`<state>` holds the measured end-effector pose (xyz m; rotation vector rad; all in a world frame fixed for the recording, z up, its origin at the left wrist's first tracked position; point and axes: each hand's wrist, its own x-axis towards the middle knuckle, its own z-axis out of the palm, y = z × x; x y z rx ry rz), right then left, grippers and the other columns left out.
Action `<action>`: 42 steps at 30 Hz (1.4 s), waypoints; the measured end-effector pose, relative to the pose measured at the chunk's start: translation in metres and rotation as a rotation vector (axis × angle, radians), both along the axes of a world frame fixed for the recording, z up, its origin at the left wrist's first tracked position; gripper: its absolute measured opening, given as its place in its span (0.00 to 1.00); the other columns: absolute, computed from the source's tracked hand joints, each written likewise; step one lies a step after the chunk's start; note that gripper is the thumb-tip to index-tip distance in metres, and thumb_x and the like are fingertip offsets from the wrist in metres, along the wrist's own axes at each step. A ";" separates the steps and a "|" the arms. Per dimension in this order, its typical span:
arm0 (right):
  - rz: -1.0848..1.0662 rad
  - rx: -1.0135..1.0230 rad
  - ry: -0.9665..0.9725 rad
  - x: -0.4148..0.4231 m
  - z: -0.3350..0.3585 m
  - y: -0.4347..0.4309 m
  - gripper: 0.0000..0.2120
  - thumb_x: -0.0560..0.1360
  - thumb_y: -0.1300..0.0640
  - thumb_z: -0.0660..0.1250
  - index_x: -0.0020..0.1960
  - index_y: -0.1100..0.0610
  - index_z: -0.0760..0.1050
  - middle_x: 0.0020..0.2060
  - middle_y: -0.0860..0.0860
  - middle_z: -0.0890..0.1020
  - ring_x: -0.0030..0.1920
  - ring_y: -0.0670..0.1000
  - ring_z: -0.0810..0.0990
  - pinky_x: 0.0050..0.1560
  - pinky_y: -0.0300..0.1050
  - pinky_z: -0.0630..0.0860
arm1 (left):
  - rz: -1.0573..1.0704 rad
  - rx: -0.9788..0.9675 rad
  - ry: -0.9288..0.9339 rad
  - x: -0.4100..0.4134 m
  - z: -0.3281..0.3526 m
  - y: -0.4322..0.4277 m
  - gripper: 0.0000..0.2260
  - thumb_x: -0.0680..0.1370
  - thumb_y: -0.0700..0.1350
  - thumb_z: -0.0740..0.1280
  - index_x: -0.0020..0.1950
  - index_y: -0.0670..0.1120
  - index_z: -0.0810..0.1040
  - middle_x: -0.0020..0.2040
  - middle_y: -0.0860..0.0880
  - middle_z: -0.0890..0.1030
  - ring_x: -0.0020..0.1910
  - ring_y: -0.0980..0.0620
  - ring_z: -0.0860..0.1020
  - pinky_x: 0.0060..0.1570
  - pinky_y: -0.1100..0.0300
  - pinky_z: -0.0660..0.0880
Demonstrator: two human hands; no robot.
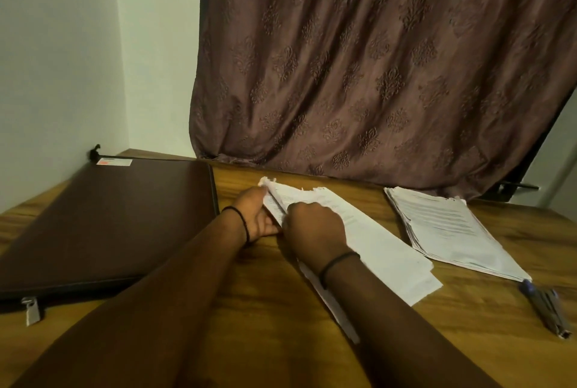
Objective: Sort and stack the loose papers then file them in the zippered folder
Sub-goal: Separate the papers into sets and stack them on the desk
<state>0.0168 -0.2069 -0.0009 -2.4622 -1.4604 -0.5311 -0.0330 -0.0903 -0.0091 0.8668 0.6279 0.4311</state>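
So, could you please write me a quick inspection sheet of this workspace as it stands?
Surface: wooden table, bare between items.
Job's things: brown zippered folder lies closed at left, zip pull at its near corner; loose papers at centre, one edge lifted; neater stack of papers lies apart at right.
Clutter: pens at the right edge.
Grips: left hand and right hand both pinch the loose papers' lifted edge.
Cables: nothing seen.
Surroundings: patterned brown curtain behind, pale wall at left.
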 end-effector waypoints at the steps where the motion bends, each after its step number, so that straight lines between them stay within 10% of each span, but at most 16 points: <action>1: 0.014 -0.015 -0.001 -0.001 -0.005 0.002 0.12 0.80 0.50 0.60 0.53 0.53 0.80 0.47 0.53 0.83 0.45 0.55 0.81 0.43 0.45 0.73 | -0.014 -0.007 -0.016 0.002 -0.002 0.004 0.24 0.82 0.60 0.53 0.64 0.44 0.75 0.54 0.42 0.81 0.52 0.42 0.79 0.55 0.42 0.73; 7: 0.006 0.063 0.166 0.009 -0.005 0.006 0.26 0.79 0.35 0.53 0.47 0.52 0.81 0.41 0.49 0.83 0.42 0.51 0.80 0.44 0.46 0.78 | 0.035 -0.002 -0.018 0.003 -0.007 0.009 0.17 0.84 0.53 0.55 0.62 0.45 0.76 0.57 0.44 0.82 0.46 0.46 0.80 0.43 0.50 0.76; 15: -0.009 0.197 0.265 0.016 -0.003 0.023 0.22 0.76 0.37 0.62 0.62 0.50 0.78 0.56 0.48 0.83 0.55 0.51 0.80 0.55 0.47 0.77 | 0.085 0.051 -0.052 0.004 -0.012 0.011 0.10 0.84 0.45 0.56 0.59 0.48 0.76 0.42 0.46 0.84 0.43 0.44 0.81 0.40 0.48 0.76; 22: -0.049 0.298 0.264 0.020 -0.009 0.021 0.11 0.80 0.49 0.59 0.50 0.54 0.78 0.46 0.51 0.83 0.42 0.49 0.77 0.43 0.41 0.72 | 0.082 0.014 -0.067 0.006 -0.011 0.008 0.11 0.84 0.45 0.55 0.60 0.45 0.76 0.46 0.46 0.83 0.43 0.44 0.81 0.39 0.48 0.75; 29: -0.026 0.688 0.539 0.028 -0.008 0.014 0.16 0.80 0.60 0.62 0.65 0.50 0.67 0.44 0.51 0.82 0.41 0.49 0.80 0.42 0.42 0.77 | 0.057 0.031 -0.083 0.004 -0.011 0.007 0.19 0.84 0.53 0.52 0.66 0.45 0.75 0.62 0.42 0.80 0.52 0.42 0.80 0.44 0.48 0.76; 42: -0.004 0.750 0.838 0.030 -0.011 0.018 0.06 0.71 0.55 0.76 0.43 0.50 0.79 0.39 0.44 0.83 0.41 0.45 0.81 0.46 0.45 0.81 | 0.095 0.099 -0.043 0.004 -0.010 0.004 0.15 0.84 0.51 0.54 0.53 0.47 0.79 0.49 0.45 0.84 0.49 0.43 0.82 0.43 0.46 0.77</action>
